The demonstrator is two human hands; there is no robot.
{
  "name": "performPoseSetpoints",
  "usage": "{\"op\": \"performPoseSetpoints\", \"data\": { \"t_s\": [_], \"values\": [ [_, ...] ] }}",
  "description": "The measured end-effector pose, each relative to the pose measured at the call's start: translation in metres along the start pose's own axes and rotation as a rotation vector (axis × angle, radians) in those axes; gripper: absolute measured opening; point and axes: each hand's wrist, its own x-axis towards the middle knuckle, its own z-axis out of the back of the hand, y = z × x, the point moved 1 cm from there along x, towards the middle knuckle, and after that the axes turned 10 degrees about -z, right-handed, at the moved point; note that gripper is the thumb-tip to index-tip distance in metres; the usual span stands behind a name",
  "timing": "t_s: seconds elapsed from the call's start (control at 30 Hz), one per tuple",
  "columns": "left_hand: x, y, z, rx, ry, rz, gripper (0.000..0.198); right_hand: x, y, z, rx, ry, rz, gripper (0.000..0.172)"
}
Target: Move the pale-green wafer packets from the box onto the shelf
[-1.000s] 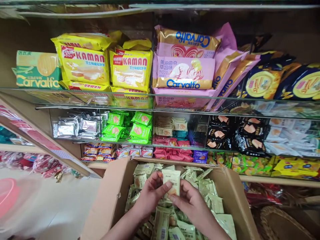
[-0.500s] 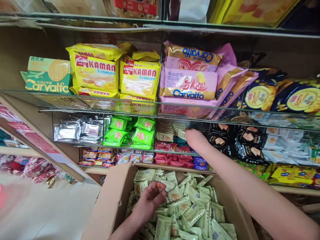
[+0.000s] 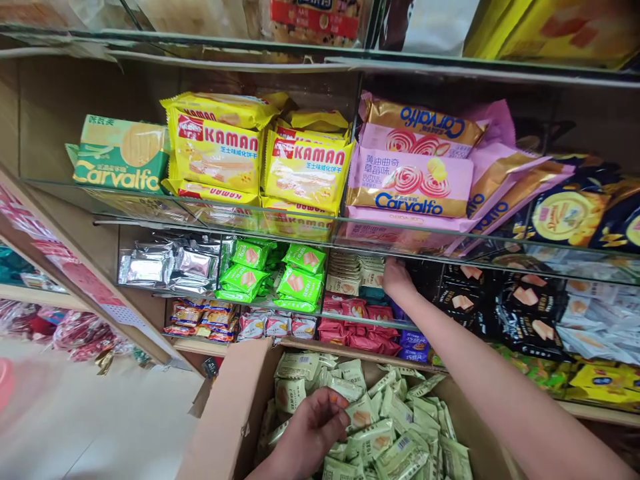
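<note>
My right hand reaches into a glass-fronted shelf compartment, against the right side of a neat stack of small pale-green wafer packets. Its fingertips are hidden, so whether it grips a packet does not show. Lower down, my left hand hovers over a cardboard box full of loose packets of the same kind. Its fingers are curled in towards the thumb. Whatever lies between them, if anything, I cannot make out.
Bright green packets and silver packets sit left of the stack; black packets sit right. Red packets lie below. A glass shelf edge crosses above my right hand, under yellow wafer bags and pink cookie bags.
The view has shifted, so the shelves appear farther right. My right hand stays at the stack, its wrist slightly lower. My left hand remains curled over the box.
</note>
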Motion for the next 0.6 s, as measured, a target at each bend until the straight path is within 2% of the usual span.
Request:
{"op": "performPoseSetpoints", "data": {
  "t_s": [0.43,0.53,0.6],
  "values": [
    [-0.001,0.0,-0.001,0.049,0.005,0.003,0.026,0.004,-0.002,-0.012,0.176,0.025,-0.039,0.078],
    [-0.004,-0.001,-0.003,0.119,0.026,-0.017,0.026,-0.002,0.001,0.0,0.211,-0.01,0.014,0.074],
    [-0.006,-0.002,-0.003,0.163,0.039,-0.028,0.025,-0.02,0.0,0.014,0.232,-0.051,0.08,0.061]
  ]
}}
